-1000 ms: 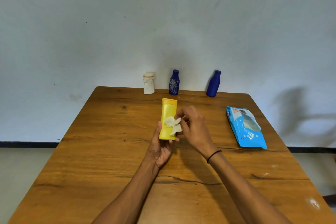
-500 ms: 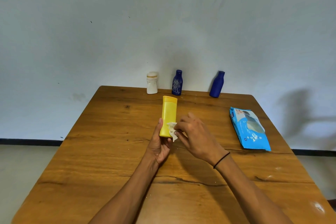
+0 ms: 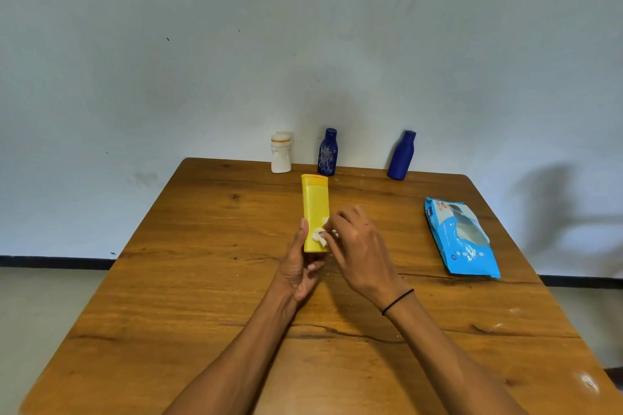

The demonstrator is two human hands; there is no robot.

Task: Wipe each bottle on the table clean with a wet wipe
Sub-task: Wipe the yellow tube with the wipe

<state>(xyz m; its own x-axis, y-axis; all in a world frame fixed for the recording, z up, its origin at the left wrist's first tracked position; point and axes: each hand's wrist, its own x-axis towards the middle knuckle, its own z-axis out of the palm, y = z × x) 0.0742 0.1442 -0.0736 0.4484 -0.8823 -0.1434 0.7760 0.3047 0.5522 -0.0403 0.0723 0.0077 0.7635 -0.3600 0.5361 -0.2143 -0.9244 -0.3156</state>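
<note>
At frame centre my left hand (image 3: 298, 266) grips the yellow bottle (image 3: 315, 209) by its base, above the surface (image 3: 202, 280). My right hand (image 3: 357, 246) pinches the soft wet wipe (image 3: 319, 235) against it. Light, stiff, probably slippery plastic.

Yellow bottle (image 3: 315, 209); white wipe (image 3: 319, 235); blue pack (image 3: 462, 239); brown wooden table (image 3: 202, 280).

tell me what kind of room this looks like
Probably a plain room in a home, though that is a guess. A worn wooden table stands against a bare painted wall, with toiletry-style bottles such as the yellow bottle and a blue pack of wet wipes.
</note>
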